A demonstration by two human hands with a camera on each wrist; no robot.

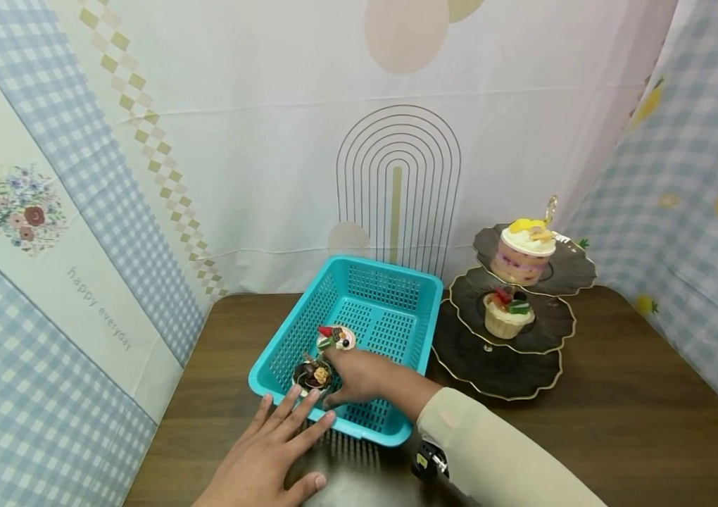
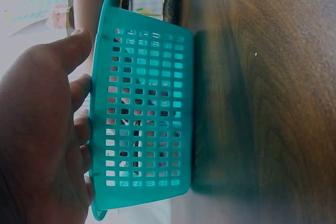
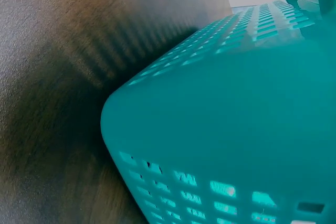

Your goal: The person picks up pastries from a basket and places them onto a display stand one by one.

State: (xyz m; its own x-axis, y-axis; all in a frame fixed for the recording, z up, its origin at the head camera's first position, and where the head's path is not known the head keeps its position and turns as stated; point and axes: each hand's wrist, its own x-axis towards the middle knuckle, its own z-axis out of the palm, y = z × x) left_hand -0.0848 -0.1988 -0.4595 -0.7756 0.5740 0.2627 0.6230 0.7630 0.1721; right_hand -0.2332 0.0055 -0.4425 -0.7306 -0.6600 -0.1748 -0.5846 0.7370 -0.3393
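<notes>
My left hand [image 1: 270, 454] rests its spread, straight fingertips on the near rim of a turquoise plastic basket [image 1: 346, 422]. In the left wrist view, the fingers of that hand lie along the basket's rim [image 2: 97, 103]. Reaching down inside the basket from the right, my right hand [image 1: 362, 377] has its thumb and fingers around the right side of a chocolate cupcake [image 1: 312, 375] with nut-like topping. Just behind it in the basket stands a fruit-topped cupcake [image 1: 338, 338], partly covered by the hand. In the right wrist view, the basket wall [image 3: 210, 108] hides the right hand's fingers.
Right of the basket stands a dark, gold-edged three-tier stand [image 1: 498, 373]. Its top tier holds a layered cake cup [image 1: 524, 257], its middle tier a fruit tart [image 1: 507, 317]. A brown wooden table [image 1: 207, 422] lies underneath, with patterned cloth [image 1: 270, 176] behind and at both sides.
</notes>
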